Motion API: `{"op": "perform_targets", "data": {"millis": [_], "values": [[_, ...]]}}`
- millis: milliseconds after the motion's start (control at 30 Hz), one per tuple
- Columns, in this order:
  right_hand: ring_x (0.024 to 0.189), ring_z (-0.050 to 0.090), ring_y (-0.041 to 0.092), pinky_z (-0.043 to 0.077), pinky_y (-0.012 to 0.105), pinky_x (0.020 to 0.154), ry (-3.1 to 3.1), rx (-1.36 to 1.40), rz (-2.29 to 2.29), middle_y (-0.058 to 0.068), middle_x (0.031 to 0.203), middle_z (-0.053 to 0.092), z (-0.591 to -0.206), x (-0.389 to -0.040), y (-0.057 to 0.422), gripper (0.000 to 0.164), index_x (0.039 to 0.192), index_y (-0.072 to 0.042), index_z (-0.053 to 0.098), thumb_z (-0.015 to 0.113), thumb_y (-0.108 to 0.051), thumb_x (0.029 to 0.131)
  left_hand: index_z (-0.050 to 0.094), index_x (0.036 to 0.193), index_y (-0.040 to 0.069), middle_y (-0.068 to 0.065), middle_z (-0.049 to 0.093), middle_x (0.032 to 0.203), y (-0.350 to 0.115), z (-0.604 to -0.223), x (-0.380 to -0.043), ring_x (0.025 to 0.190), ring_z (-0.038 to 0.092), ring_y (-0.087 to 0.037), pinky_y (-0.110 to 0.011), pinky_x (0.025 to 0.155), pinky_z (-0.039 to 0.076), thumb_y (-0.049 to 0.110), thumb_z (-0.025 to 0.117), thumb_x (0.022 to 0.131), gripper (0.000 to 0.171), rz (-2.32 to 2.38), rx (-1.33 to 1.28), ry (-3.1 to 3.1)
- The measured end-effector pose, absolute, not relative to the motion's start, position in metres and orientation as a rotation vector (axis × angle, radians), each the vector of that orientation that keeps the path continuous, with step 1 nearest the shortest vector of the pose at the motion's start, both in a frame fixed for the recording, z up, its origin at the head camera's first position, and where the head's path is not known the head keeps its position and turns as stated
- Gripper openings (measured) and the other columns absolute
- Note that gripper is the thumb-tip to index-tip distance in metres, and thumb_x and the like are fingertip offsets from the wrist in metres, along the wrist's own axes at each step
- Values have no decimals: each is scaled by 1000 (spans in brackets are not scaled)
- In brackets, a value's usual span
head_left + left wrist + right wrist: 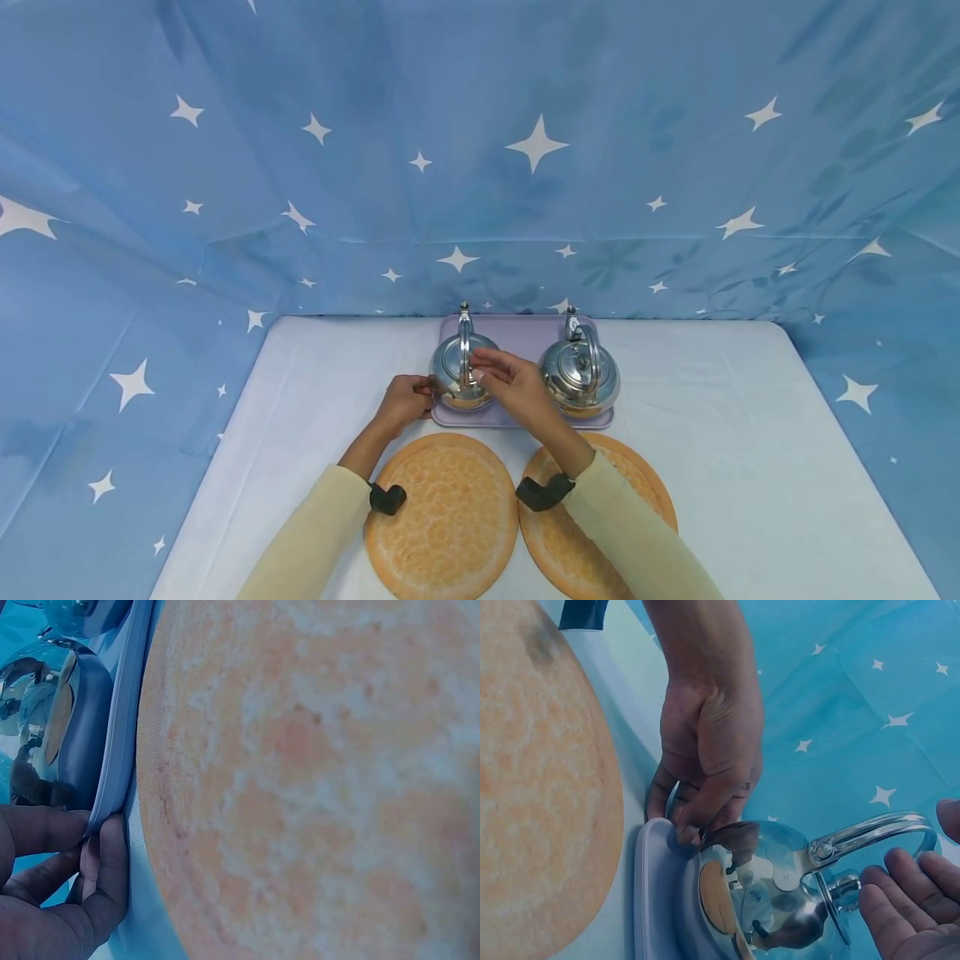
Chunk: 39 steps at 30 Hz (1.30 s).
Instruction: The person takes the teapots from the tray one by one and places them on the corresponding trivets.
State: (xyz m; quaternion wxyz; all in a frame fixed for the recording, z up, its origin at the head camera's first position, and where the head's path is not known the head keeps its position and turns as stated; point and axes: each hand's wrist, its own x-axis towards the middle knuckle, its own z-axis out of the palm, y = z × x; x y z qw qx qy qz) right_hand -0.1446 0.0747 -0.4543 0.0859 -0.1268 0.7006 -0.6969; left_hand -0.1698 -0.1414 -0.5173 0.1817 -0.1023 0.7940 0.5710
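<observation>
Two shiny metal kettles stand upright on a lilac tray (517, 331) toward the back of the table. My left hand (403, 403) pinches the tray's rim at its near left corner; the left wrist view shows thumb and fingers on either side of that rim (120, 750). Beside the left kettle (448, 375) is my right hand (517, 385), its fingers loosely extended near the arched handle (885, 825). In the right wrist view those fingers (889, 915) stand by the lid knob, not wrapped round anything. The right kettle (573, 367) sits just right of that hand.
Two round, bread-patterned mats (442, 517) lie side by side on the white table (750, 467) in front of the tray, under my forearms. A blue cloth with white stars (480, 192) hangs behind and at both sides of the table.
</observation>
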Motion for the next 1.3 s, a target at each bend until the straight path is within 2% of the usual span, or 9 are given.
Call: {"op": "perform_targets", "data": {"millis": [200,433,633,900,1300], "values": [[114,60,29,52,30,92,2085,-328,-2073,19,123,62,-459,-146,70,41,132,5,55,65,-8,94,52,129,-14,-15,54,95,-142,-519,-169,84,59,-22,-29,67,59,-14,56,83,46,1611,-277,2247],[114,59,33,53,31,91,2060,-296,-2026,24,123,60,-453,-147,64,44,133,9,51,63,-6,93,54,129,-13,-15,56,97,-140,-520,-169,84,60,-21,-28,67,59,-13,56,82,47,1600,-283,2268],[115,59,32,53,32,91,2041,-299,-2011,22,123,61,-456,-148,60,48,136,10,48,64,-8,94,55,128,-13,-14,55,95,-138,-519,-170,80,59,-19,-27,64,58,-13,56,82,46,1599,-279,2272],[104,64,31,53,48,89,2033,-365,-2039,18,112,65,-458,-151,58,31,123,8,59,62,-4,94,57,125,-12,-13,55,93,-139,-518,-170,80,57,-19,-27,64,57,-13,56,82,42,1600,-264,2280],[93,67,30,55,50,81,2185,-407,-1977,18,101,69,-460,-153,53,17,109,8,60,59,1,95,56,126,-12,-13,56,93,-142,-520,-170,81,58,-19,-28,65,57,-12,57,82,43,1598,-276,2281]]}}
